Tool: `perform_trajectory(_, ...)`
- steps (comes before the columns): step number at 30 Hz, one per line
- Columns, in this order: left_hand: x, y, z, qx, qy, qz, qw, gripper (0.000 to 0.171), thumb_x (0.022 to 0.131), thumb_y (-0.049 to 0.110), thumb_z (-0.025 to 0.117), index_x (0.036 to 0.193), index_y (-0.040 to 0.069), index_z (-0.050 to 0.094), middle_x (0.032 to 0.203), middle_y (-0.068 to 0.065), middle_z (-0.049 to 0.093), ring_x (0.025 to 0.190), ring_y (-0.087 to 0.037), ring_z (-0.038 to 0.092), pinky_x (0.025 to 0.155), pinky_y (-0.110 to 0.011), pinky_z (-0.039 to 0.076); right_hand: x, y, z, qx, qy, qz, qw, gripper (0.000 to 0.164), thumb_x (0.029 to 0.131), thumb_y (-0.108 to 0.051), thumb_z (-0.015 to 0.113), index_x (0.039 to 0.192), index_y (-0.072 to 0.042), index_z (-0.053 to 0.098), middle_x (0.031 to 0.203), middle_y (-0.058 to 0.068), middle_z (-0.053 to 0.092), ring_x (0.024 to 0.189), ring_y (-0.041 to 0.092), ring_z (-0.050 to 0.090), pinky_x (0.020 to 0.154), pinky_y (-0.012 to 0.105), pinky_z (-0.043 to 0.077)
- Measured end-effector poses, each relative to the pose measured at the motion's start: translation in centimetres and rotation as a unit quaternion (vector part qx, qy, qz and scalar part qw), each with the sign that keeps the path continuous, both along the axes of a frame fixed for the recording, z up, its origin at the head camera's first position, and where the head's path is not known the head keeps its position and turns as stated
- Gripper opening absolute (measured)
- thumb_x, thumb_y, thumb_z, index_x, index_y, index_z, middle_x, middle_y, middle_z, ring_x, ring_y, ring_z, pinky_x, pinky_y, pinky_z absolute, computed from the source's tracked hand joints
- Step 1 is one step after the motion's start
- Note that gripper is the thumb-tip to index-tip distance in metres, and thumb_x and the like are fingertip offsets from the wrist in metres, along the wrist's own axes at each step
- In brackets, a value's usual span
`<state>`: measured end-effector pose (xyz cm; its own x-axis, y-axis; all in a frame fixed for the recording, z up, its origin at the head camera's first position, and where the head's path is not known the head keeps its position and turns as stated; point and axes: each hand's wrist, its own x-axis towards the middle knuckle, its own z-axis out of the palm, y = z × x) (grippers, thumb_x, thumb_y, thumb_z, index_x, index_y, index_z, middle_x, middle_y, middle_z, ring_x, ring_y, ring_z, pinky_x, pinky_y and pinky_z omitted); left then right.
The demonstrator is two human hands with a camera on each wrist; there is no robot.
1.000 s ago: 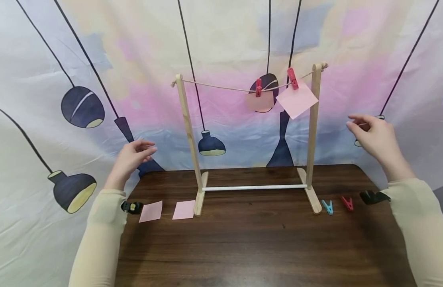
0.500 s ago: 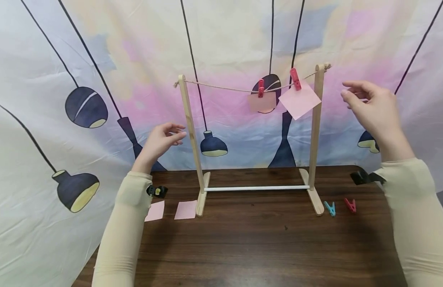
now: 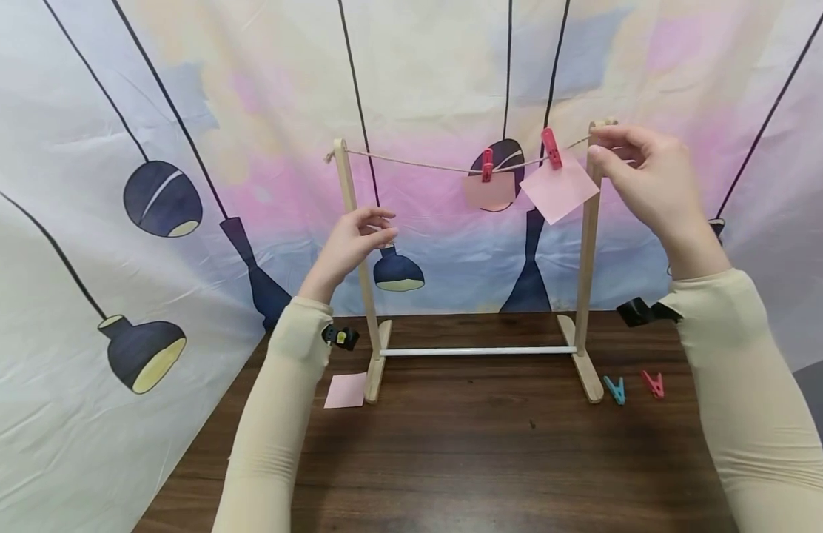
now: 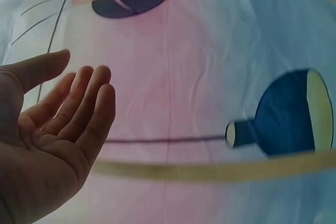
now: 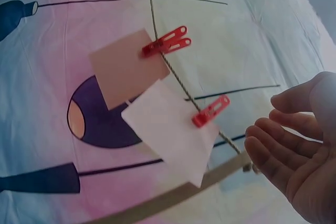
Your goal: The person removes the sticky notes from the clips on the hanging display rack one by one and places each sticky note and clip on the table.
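A twine line (image 3: pixel 405 162) runs between the posts of a wooden stand (image 3: pixel 588 252). Two pink paper squares hang from it: one (image 3: pixel 490 192) under a red clothespin (image 3: pixel 487 164), the other (image 3: pixel 559 189), tilted cornerwise, under a second red clothespin (image 3: pixel 551 148). My right hand (image 3: pixel 647 174) is raised beside the top of the right post, fingers loosely bent and holding nothing. In the right wrist view both papers and clothespins (image 5: pixel 211 111) lie just past its fingertips. Near the left post, below the line, my left hand (image 3: pixel 351 244) is in the air, relaxed, with nothing in it.
On the brown table (image 3: pixel 451 444), a pink paper square (image 3: pixel 346 390) lies by the stand's left foot. A blue clothespin (image 3: pixel 614 390) and a red clothespin (image 3: pixel 653 384) lie right of the right foot. A printed curtain (image 3: pixel 425 74) hangs behind.
Both hands have risen and moved inward, the left up to the left post, the right up to the right post's top. The left arm now hides one pink paper square on the table.
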<state>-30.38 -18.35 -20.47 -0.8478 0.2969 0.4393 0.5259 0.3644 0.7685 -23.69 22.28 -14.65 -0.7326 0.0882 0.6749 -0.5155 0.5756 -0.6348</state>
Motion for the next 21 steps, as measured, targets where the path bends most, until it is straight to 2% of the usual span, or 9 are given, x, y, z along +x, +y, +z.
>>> perform_trajectory(4,-1.0,2.6,-0.1,0.016,-0.004,-0.012,0.9998,0.049,0.098,0.017,0.069,0.141,0.002,0.053,0.124,-0.016,0.063,0.11,-0.028,0.065,0.094,-0.041,0.054,0.1,-0.7,0.6,0.005,0.007,0.018,1.0,0.04,0.097,-0.032,0.068,0.133,-0.014,0.067,0.113,-0.009,0.072,0.093,-0.006,0.062,0.08,0.015,0.046)
perform_trajectory(7,-1.8,4.5,-0.1,0.039,0.008,-0.021,0.999,0.05,0.097,0.016,0.069,0.142,0.001,0.051,0.128,-0.017,0.062,0.113,-0.028,0.063,0.094,-0.039,0.053,0.1,-1.2,1.2,-0.004,0.006,0.029,1.0,0.04,0.097,-0.031,0.068,0.133,-0.014,0.067,0.111,-0.01,0.072,0.097,-0.005,0.063,0.085,0.015,0.046)
perform_trajectory(12,-2.6,7.2,-0.3,0.077,0.011,-0.042,0.9961,0.05,0.097,0.015,0.069,0.142,0.001,0.052,0.135,-0.019,0.059,0.118,-0.027,0.061,0.097,-0.038,0.051,0.1,-2.6,1.9,-0.029,0.007,0.06,0.998,0.039,0.097,-0.027,0.069,0.133,-0.011,0.067,0.111,-0.009,0.071,0.098,-0.002,0.063,0.083,0.016,0.044)
perform_trajectory(15,-2.8,8.5,-0.3,0.074,0.005,-0.041,0.9964,0.051,0.097,0.019,0.07,0.143,0.004,0.052,0.139,-0.015,0.058,0.121,-0.025,0.059,0.1,-0.039,0.049,-0.2,-3.8,2.2,-0.015,0.006,0.082,0.997,0.039,0.098,-0.026,0.067,0.133,-0.009,0.065,0.117,0.001,0.07,0.096,0.005,0.064,0.079,0.017,0.046)
perform_trajectory(18,-2.8,9.6,-0.4,0.06,0.003,-0.036,0.9975,0.052,0.096,0.022,0.071,0.143,0.007,0.053,0.14,-0.011,0.058,0.124,-0.025,0.058,0.101,-0.042,0.048,-0.7,-4.9,2.4,0.016,-0.008,0.08,0.997,0.041,0.099,-0.028,0.065,0.135,-0.01,0.064,0.126,0.008,0.068,0.102,0.009,0.066,0.078,0.017,0.047)
perform_trajectory(21,-2.9,10.7,-0.3,0.045,-0.002,-0.035,0.9984,0.054,0.097,0.028,0.07,0.144,0.011,0.052,0.141,-0.007,0.058,0.127,-0.024,0.056,0.103,-0.041,0.047,-1.1,-5.7,2.7,0.045,-0.027,0.074,0.996,0.043,0.099,-0.032,0.065,0.137,-0.012,0.063,0.131,0.008,0.066,0.116,0.013,0.064,0.087,0.021,0.049)
